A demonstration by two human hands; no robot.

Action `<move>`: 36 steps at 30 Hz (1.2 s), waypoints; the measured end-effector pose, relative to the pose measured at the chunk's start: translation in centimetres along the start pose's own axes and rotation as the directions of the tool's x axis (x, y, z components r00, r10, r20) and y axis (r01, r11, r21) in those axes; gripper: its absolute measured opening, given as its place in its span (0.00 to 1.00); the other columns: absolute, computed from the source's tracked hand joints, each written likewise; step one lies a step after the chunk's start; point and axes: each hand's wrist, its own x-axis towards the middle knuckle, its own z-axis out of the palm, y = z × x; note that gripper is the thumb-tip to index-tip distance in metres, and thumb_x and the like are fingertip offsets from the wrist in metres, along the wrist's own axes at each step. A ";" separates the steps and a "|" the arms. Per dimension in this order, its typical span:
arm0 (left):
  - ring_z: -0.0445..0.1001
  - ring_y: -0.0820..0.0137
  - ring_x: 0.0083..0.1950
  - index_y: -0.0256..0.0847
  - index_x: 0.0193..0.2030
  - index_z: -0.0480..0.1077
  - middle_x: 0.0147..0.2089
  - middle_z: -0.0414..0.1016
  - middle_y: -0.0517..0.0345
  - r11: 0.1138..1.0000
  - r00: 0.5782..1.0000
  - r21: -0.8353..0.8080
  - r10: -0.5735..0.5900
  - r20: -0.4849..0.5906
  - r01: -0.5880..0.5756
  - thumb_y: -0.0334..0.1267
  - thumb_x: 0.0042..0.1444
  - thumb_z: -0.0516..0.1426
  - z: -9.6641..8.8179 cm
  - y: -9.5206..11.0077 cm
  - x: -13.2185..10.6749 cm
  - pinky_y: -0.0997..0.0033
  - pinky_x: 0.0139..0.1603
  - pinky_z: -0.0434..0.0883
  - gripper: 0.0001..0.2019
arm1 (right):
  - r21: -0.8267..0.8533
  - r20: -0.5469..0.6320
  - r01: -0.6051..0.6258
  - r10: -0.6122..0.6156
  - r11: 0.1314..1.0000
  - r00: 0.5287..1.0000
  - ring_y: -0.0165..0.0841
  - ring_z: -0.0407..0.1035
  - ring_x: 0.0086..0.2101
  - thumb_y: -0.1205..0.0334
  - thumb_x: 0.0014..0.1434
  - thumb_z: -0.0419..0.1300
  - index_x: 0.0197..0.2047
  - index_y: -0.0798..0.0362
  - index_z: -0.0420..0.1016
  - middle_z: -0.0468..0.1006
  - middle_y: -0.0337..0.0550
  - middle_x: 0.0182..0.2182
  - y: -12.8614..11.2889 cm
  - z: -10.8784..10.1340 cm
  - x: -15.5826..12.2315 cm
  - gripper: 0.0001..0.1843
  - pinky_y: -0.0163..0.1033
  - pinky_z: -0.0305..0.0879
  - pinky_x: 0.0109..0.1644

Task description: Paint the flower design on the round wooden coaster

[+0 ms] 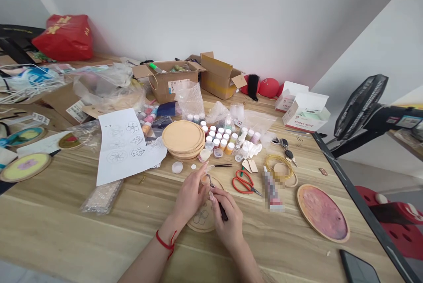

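**Small work at a crowded counter (49, 203)**

The left hand (190, 196), a red string tied at its wrist, pinches a small peach-coloured piece (205, 180) between thumb and fingers; what the piece is cannot be made out. The right hand (229, 223) pinches a dark-handled tool (224, 212), its thin metal tip close to that piece. Both hands sit over an engraved wooden disc (202, 218) with a flower outline, which lies flat on the counter.

Beyond them are one stack of plain wooden discs (182, 137), at least three deep, and roughly two dozen small paint jars (218, 137), too tightly packed to count exactly. Two open cardboard boxes stand further back: the left box (173, 87) holds a green-capped pen among other items, while the inside of the right box (220, 76) is hidden. Two white sticky-note boxes (306, 113) sit at the far end. To the right lie one pair of red scissors (246, 182) and one pink-painted wooden disc (322, 212). Three finished round pieces (25, 166) lie at the left.
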 end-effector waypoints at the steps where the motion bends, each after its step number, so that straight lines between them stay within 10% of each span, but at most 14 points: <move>1: 0.70 0.61 0.62 0.48 0.71 0.53 0.65 0.69 0.50 1.000 1.000 -0.001 -0.001 0.002 0.001 0.29 0.60 0.52 0.0 0.1 0.0 0.55 0.63 0.67 0.32 | -0.002 0.002 -0.002 0.002 1.000 1.000 0.38 0.79 0.42 0.67 0.66 0.55 0.41 0.50 0.79 0.83 0.49 0.39 0.0 0.0 0.0 0.10 0.41 0.78 0.47; 36: 0.70 0.64 0.63 0.48 0.71 0.52 0.62 0.72 0.50 0.983 0.989 -0.112 -0.138 0.051 0.143 0.30 0.61 0.53 -0.5 0.8 0.2 0.60 0.63 0.67 0.32 | 0.159 -0.012 -0.237 0.242 0.958 0.970 0.36 0.77 0.44 0.63 0.67 0.56 0.35 0.50 0.82 0.83 0.46 0.37 -0.1 -0.4 0.8 0.13 0.40 0.71 0.52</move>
